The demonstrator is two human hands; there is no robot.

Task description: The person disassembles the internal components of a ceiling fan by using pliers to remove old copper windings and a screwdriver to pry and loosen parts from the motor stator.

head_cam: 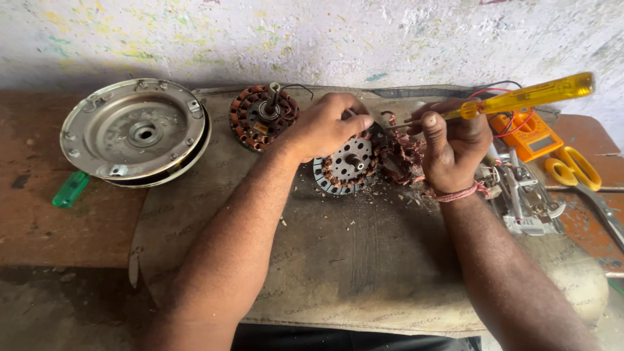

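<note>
A round metal stator (348,166) with partly removed copper windings lies on a grey cloth (338,260) in the middle of the bench. My left hand (325,123) rests over its upper left edge and grips it. My right hand (455,146) holds a screwdriver with a clear yellow handle (530,97); its shaft points left toward the stator's top edge. A tangle of loose copper wire (400,156) lies between the stator and my right hand.
A second wound stator (263,117) with a shaft stands behind my left hand. A round metal fan motor cover (136,133) and a green tool (70,189) lie at left. At right are an orange multimeter (533,140), yellow-handled scissors (575,169) and metal parts (520,195).
</note>
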